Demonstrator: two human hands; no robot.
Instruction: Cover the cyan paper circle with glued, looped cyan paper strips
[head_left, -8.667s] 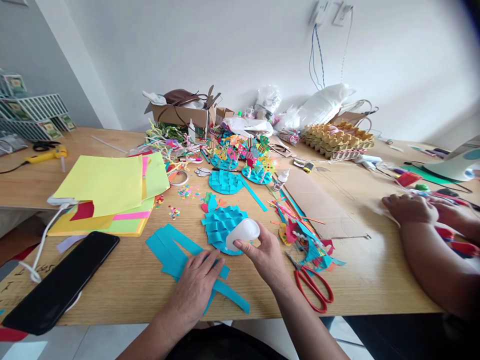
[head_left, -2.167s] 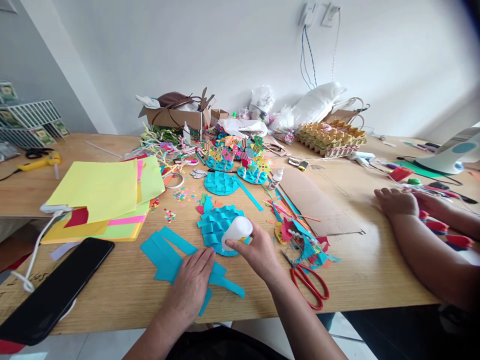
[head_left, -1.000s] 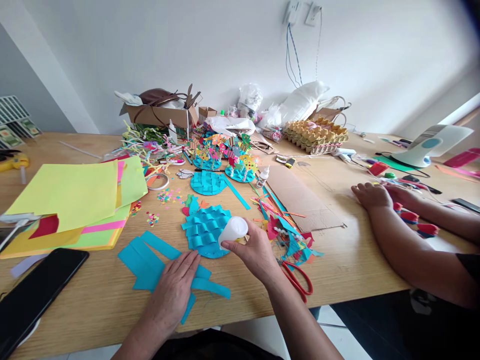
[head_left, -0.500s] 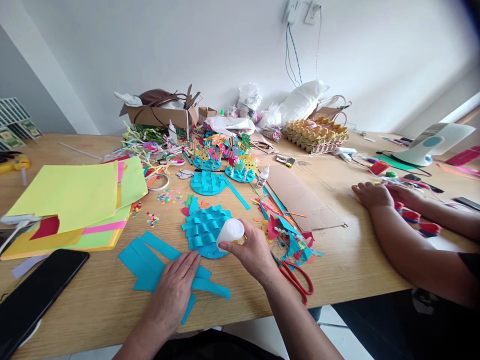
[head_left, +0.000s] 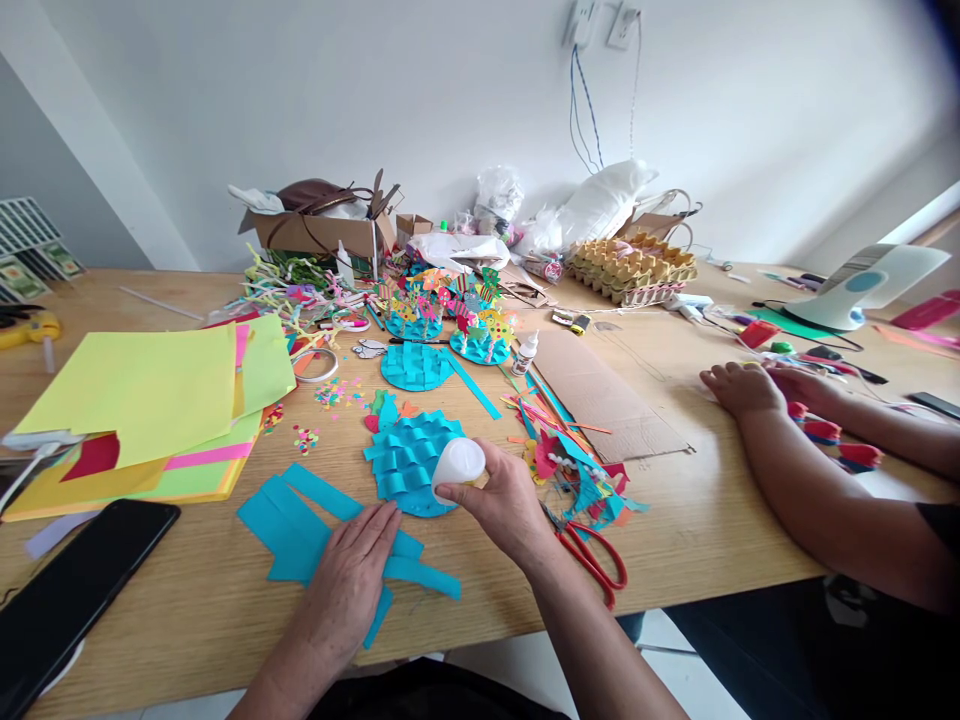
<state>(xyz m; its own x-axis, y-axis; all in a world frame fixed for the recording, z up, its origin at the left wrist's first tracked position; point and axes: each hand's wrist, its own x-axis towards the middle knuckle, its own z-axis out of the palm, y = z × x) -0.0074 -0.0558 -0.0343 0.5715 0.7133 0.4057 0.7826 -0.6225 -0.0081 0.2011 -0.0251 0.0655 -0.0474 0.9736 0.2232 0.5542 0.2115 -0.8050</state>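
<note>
My right hand (head_left: pixel 504 502) grips a white glue bottle (head_left: pixel 457 466), tilted with its base up over the lower right edge of a round blue paper piece covered in folded scales (head_left: pixel 409 458). My left hand (head_left: pixel 346 584) lies flat, fingers spread, on a pile of loose blue paper strips (head_left: pixel 300 515) near the table's front edge. The bottle's tip is hidden behind my fingers.
Red scissors (head_left: pixel 596 562) lie right of my right hand beside coloured scraps. A black phone (head_left: pixel 71 590) and yellow paper sheets (head_left: pixel 142 395) are to the left. Another person's hands (head_left: pixel 750 388) rest at the right. Finished blue pieces, a cardboard box and egg trays (head_left: pixel 630 268) stand farther back.
The glue bottle has tipped a little more upright and shifted slightly left over the scaled piece. My left hand has stayed on the strips.
</note>
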